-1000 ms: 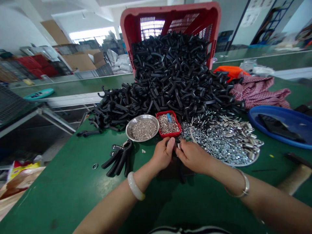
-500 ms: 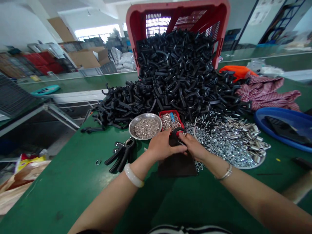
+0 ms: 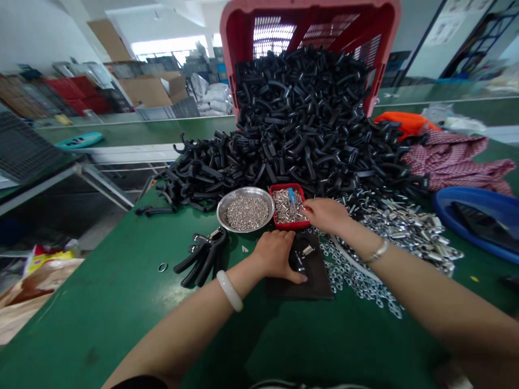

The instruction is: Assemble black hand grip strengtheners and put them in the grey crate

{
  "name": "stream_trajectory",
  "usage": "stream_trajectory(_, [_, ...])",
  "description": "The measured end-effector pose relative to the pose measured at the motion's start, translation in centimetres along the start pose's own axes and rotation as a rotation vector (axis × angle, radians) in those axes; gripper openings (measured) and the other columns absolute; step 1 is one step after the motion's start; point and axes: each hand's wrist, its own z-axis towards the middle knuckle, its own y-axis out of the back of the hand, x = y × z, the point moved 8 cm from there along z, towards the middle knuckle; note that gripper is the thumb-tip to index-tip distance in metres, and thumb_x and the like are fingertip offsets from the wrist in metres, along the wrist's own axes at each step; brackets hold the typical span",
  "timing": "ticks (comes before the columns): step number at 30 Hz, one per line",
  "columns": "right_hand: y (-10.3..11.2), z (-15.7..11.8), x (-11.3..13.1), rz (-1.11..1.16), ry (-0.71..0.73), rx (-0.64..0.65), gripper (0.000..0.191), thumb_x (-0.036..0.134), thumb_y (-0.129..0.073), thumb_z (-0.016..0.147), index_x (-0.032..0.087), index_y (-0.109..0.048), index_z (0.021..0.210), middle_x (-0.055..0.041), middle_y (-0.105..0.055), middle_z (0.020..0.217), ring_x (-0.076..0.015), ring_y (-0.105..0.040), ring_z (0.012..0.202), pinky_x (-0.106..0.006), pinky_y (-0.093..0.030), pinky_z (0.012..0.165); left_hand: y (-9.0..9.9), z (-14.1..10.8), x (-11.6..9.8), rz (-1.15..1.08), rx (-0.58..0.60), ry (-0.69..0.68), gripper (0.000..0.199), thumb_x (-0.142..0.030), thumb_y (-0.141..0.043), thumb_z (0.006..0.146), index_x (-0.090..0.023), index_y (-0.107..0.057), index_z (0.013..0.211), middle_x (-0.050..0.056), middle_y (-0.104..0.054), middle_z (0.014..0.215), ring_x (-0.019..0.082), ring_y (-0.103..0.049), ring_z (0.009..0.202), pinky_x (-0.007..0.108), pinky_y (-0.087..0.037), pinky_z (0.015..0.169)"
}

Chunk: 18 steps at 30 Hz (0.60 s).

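Observation:
My left hand (image 3: 278, 254) rests on the dark square pad (image 3: 284, 289), curled around a black part with a metal spring (image 3: 307, 250) beside it. At the right edge of the small red tray (image 3: 290, 224), my right hand (image 3: 326, 214) has its fingers pressed together over the small metal pins; whatever they pinch is too small to make out. A blue item (image 3: 291, 195) lies in that tray. To its left stands a round metal bowl (image 3: 221, 216) of small metal pieces. Black handles with springs (image 3: 205, 256) lie left of my left hand.
Behind the trays, a large pile of black handles (image 3: 292, 135) spills from a red crate (image 3: 229, 54). Metal rings and springs (image 3: 389, 232) spread at the right, near a blue basin (image 3: 441, 216) and a checked cloth (image 3: 450, 159). One ring (image 3: 162, 267) lies at the left.
My right hand has left the black part and moved up to the red tray. My left hand has lowered the part onto the pad. The view has shifted slightly.

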Motion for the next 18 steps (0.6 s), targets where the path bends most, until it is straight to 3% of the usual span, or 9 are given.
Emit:
stream_trajectory(2, [-0.7, 2.6, 1.4, -0.038, 0.095, 0.041, 0.018, 0.027, -0.055, 0.076, 0.020, -0.066, 0.089, -0.0102, -0.065, 0.097, -0.0233, -0.060, 0.088, -0.032, -0.045, 0.072, -0.6, 0.5, -0.6, 0.049, 0.038, -0.052, 0.100, -0.072, -0.062, 0.040, -0.013, -0.047, 0.119, 0.016, -0.054, 0.111, 0.033, -0.050, 0.100, 0.043, -0.036, 0.088])
stream_trajectory(5, [-2.7, 5.0, 2.7, -0.003, 0.125, 0.092, 0.015, 0.025, -0.061, 0.070, 0.017, -0.068, 0.080, -0.0127, -0.067, 0.091, -0.0243, -0.060, 0.085, -0.030, -0.044, 0.070, -1.4, 0.6, -1.0, 0.066, 0.054, -0.102, 0.102, -0.074, -0.059, 0.043, -0.014, -0.044, 0.124, 0.015, -0.050, 0.119, 0.033, -0.046, 0.107, 0.044, -0.031, 0.094])
stream_trajectory(8, [-3.3, 5.5, 2.4, 0.054, 0.114, 0.055, 0.013, 0.022, -0.057, 0.073, 0.015, -0.068, 0.075, -0.0138, -0.067, 0.086, -0.0248, -0.060, 0.084, -0.031, -0.043, 0.072, -0.9, 0.2, -0.7, 0.028, 0.017, -0.134, 0.105, -0.077, -0.057, 0.044, -0.014, -0.043, 0.127, 0.016, -0.047, 0.122, 0.034, -0.042, 0.111, 0.044, -0.028, 0.097])
stream_trajectory(10, [-3.0, 5.3, 1.3, 0.117, 0.097, 0.017, 0.015, 0.022, -0.055, 0.075, 0.015, -0.068, 0.075, -0.0114, -0.067, 0.084, -0.0230, -0.060, 0.084, -0.030, -0.042, 0.073, 0.1, 0.4, 0.0, -0.030, -0.021, -0.128, 0.095, -0.074, -0.055, 0.052, -0.016, -0.044, 0.126, 0.014, -0.049, 0.122, 0.031, -0.045, 0.109, 0.041, -0.033, 0.094])
stream_trajectory(12, [-2.6, 4.9, 0.2, 0.200, 0.076, -0.016, 0.016, 0.024, -0.055, 0.076, 0.016, -0.068, 0.075, -0.0071, -0.067, 0.081, -0.0197, -0.059, 0.082, -0.028, -0.041, 0.073, 1.9, 1.2, 1.7, -0.062, -0.101, -0.013, 0.069, -0.065, -0.049, 0.068, -0.021, -0.049, 0.122, 0.010, -0.054, 0.117, 0.027, -0.051, 0.103, 0.037, -0.040, 0.086])
stream_trajectory(14, [-2.5, 4.7, -0.7, 0.296, 0.052, -0.034, 0.015, 0.027, -0.056, 0.075, 0.017, -0.067, 0.075, -0.0036, -0.067, 0.078, -0.0164, -0.059, 0.078, -0.025, -0.042, 0.070, 3.6, 2.6, 4.2, -0.007, -0.183, 0.196, 0.042, -0.049, -0.042, 0.081, -0.025, -0.055, 0.114, 0.008, -0.059, 0.108, 0.025, -0.055, 0.095, 0.037, -0.043, 0.079])
stream_trajectory(16, [-2.7, 4.6, -1.2, 0.400, 0.019, -0.043, 0.013, 0.026, -0.058, 0.073, 0.017, -0.066, 0.074, -0.0018, -0.067, 0.075, -0.0141, -0.059, 0.073, -0.023, -0.042, 0.066, 4.1, 4.5, 5.7, 0.094, -0.129, 0.298, 0.030, -0.036, -0.045, 0.082, -0.025, -0.062, 0.104, 0.009, -0.062, 0.102, 0.026, -0.057, 0.093, 0.038, -0.043, 0.077])
stream_trajectory(18, [-3.0, 4.5, -1.5, 0.507, -0.021, -0.053, 0.012, 0.024, -0.058, 0.072, 0.015, -0.065, 0.076, -0.0014, -0.066, 0.074, -0.0124, -0.059, 0.068, -0.021, -0.043, 0.062, 3.5, 6.5, 6.4, 0.160, -0.024, 0.316, 0.024, -0.030, -0.051, 0.079, -0.022, -0.066, 0.095, 0.012, -0.063, 0.098, 0.029, -0.057, 0.093, 0.040, -0.043, 0.077])
